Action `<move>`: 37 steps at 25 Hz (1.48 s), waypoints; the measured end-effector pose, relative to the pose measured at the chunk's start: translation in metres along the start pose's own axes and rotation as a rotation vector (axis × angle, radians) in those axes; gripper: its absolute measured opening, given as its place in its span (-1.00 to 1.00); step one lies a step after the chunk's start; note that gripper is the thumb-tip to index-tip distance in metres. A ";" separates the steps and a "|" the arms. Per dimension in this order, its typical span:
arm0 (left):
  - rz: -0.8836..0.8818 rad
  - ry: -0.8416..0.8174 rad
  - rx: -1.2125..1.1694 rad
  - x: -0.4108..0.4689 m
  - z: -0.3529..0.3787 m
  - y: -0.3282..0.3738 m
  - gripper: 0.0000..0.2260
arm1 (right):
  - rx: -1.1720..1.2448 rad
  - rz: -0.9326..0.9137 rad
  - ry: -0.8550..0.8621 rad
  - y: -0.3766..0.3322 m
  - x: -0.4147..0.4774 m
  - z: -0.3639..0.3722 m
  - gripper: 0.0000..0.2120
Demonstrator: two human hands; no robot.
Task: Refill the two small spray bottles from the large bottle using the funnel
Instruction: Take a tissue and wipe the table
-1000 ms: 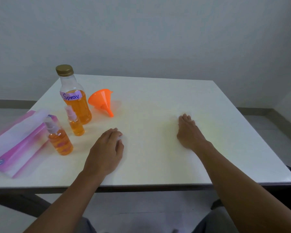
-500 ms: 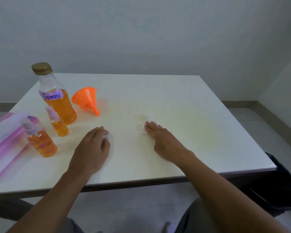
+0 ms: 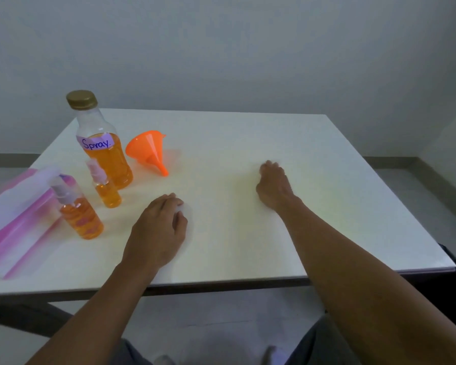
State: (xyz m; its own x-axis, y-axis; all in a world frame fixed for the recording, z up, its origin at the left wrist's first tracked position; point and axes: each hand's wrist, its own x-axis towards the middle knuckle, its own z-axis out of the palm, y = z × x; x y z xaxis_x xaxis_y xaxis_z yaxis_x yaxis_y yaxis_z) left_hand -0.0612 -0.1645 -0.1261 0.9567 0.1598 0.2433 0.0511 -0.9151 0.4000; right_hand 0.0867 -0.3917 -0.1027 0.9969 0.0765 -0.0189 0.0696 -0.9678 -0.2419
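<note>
Resting palm-down on the flat white table (image 3: 234, 246), a little in from its near edge, the left hand (image 3: 158, 227) has its fingers loosely curled and grips nothing, as far as the blurred fingertips allow. Against the left edge lies a pink-and-white plastic pouch (image 3: 16, 225). Just beside the pouch stands the nearer small clear spray bottle of orange liquid (image 3: 81, 214), upright and capped. Further in, toward the middle of the table, the right hand (image 3: 274, 185) rests with relaxed, slightly bent fingers, holding nothing. The second, smaller clear spray bottle of orange liquid (image 3: 106, 185) stands just in front of the large clear bottle with a gold cap and a "Spray" label (image 3: 104, 151), near the far left corner. The orange plastic funnel (image 3: 149, 151) lies on its side just right of the large bottle.
</note>
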 end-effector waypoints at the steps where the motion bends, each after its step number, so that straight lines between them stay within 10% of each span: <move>1: 0.001 0.000 -0.007 0.000 0.000 0.000 -0.69 | 0.021 -0.135 -0.047 -0.022 -0.001 0.006 -0.47; 8: -0.074 -0.010 0.062 -0.006 -0.007 0.002 -0.63 | 0.054 -0.651 -0.185 -0.034 -0.046 0.013 -0.22; 17: 0.040 -0.069 0.097 -0.017 -0.004 -0.011 -0.57 | 0.089 -0.113 -0.056 0.004 -0.005 -0.002 -0.45; 23: 0.005 -0.047 0.086 -0.012 -0.004 -0.010 -0.58 | 0.139 -0.457 -0.182 -0.087 -0.019 0.025 -0.36; 29: -0.009 -0.064 0.103 -0.013 -0.007 -0.009 -0.58 | 0.097 -0.529 -0.154 -0.017 -0.067 0.016 -0.22; 37: -0.010 -0.052 0.088 -0.016 -0.005 -0.006 -0.58 | 0.185 0.035 0.025 0.040 -0.025 -0.010 -0.69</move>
State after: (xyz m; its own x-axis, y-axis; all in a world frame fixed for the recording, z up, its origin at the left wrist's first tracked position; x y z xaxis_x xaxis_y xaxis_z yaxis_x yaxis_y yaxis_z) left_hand -0.0782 -0.1591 -0.1279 0.9694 0.1520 0.1927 0.0836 -0.9427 0.3230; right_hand 0.0650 -0.4349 -0.1023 0.9994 0.0352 -0.0065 0.0293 -0.9092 -0.4154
